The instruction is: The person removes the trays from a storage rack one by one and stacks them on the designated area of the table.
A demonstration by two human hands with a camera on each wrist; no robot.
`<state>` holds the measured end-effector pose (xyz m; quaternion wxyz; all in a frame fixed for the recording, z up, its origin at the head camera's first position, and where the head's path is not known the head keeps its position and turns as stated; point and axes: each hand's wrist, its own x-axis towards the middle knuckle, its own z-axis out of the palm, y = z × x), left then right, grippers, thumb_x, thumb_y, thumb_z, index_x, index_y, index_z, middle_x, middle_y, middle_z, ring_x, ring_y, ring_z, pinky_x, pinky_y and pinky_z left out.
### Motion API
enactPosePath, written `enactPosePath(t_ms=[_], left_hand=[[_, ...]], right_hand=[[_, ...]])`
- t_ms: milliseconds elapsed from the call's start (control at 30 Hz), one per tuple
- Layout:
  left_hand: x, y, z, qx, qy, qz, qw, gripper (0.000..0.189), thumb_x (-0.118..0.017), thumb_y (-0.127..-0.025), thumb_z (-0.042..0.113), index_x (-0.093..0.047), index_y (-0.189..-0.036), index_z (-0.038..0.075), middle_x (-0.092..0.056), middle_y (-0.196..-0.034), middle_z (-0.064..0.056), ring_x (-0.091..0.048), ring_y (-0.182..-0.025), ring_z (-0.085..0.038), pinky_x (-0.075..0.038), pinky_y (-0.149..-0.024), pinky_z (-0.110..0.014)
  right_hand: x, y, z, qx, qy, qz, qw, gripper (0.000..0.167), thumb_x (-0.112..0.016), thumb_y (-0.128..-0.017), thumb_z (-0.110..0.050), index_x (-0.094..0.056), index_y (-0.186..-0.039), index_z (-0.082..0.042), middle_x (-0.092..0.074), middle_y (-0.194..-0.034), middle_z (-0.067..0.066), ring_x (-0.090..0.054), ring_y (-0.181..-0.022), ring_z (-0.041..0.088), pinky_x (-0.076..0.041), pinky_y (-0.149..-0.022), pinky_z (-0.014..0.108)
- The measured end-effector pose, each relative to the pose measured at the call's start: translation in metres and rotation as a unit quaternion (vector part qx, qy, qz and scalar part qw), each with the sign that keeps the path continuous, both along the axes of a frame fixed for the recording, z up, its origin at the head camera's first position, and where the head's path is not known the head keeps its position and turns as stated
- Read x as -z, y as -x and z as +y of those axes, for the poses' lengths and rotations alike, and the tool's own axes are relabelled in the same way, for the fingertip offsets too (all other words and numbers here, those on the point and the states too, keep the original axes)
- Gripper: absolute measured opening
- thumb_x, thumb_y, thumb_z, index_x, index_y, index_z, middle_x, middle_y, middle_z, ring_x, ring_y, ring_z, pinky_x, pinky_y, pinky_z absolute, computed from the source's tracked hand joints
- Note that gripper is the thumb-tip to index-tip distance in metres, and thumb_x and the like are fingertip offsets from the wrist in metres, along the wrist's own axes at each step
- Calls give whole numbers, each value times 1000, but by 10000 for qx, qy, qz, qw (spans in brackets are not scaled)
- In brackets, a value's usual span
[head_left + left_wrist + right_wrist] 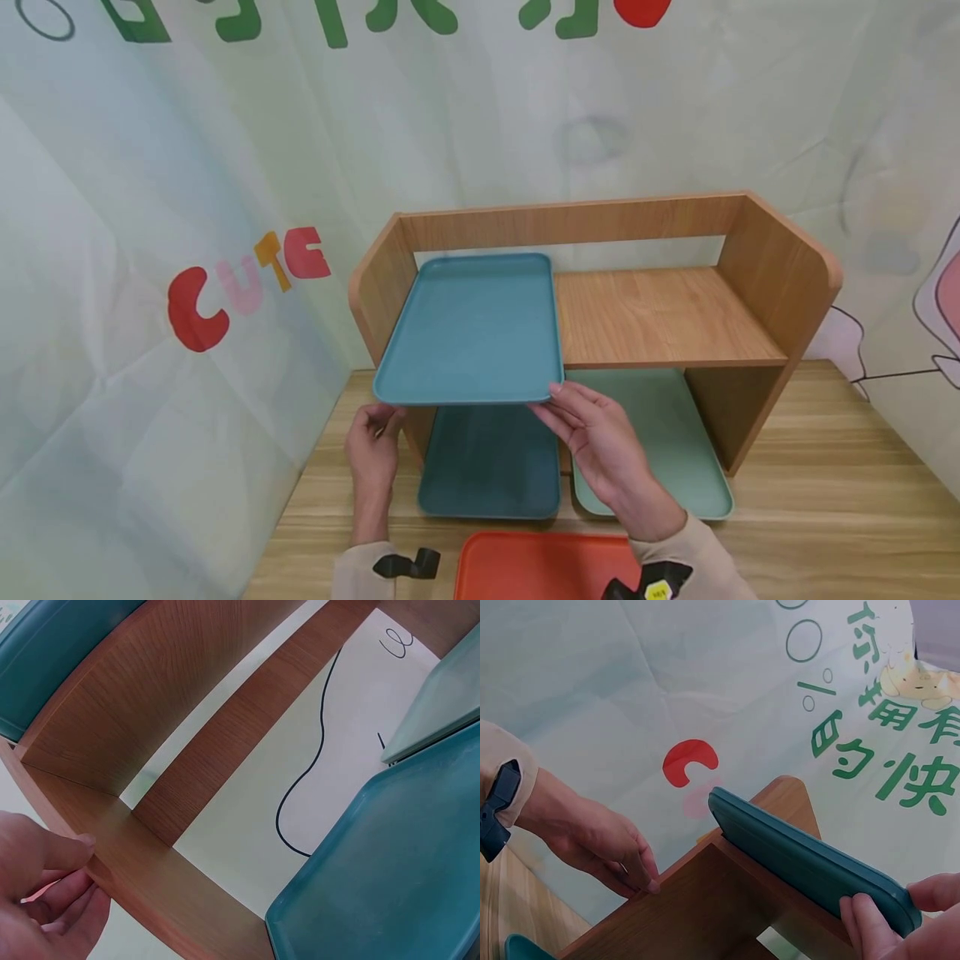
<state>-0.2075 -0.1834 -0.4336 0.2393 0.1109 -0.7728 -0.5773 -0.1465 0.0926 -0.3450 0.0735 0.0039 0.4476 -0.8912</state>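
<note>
A blue tray [472,333] lies on the left half of the upper board of a wooden desk shelf [667,308], its front end jutting past the board's edge. My right hand [600,442] pinches the tray's front right corner, thumb above and fingers beneath. Lower down, my left hand [372,450] grips the front edge of the shelf's left side panel [135,862] between thumb and fingers. Inside the lower left compartment sits a second blue tray [491,467]. A pale green tray [652,450] rests in the lower right one. Both stick out at the front.
A red tray [543,571] lies on the wood-grain table [817,500] in front of the shelf, cut off by the bottom of the head view. Behind and to the left hangs a printed cloth backdrop [247,150] with coloured letters.
</note>
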Motion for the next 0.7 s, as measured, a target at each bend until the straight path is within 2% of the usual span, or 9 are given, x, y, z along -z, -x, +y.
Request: enactPosePath(t_ms=[133,367,567,700], left_hand=[[-1,0,0,7,48,-75,10000,15,-61,-93,10,-56,-103,0,-62,-104,-12,-62,-104,-22,-49,-82,-18],[0,-1,0,1,39,-30,10000,14,-61,-93,8,-56,-102,-1,-63,-102,-11,-63,-103,-21,-49,-84,-20],[1,0,-1,60,-26,-29,10000,13,-59,-93,5,-56,-102,-3,-62,-105,-16,-61,-103,-24,-50,-93,-39],[2,0,-1,30,-15,-108,9999,11,-57,-94,4,-56,-103,-3,-62,-107,-17,-60,-104,-27,-49,-96,-44]], right_hand=[[1,-1,-1,73,7,-2,10000,38,-55,-95,-5,-46,-129,10,-69,-101,6,-67,-101,16,-49,-98,37],[2,-3,2,84,240,-32,9997,11,-59,-93,-5,-67,-99,-2,-72,-92,6,-68,-97,17,-50,-97,38],[4,-6,4,101,304,32,9995,13,-57,-93,-3,-69,-89,-5,-71,-87,4,-68,-94,15,-49,-98,38],[4,-8,5,141,286,56,9995,15,-57,-93,-3,-69,-84,-6,-71,-84,4,-69,-93,15,-48,-98,38]])
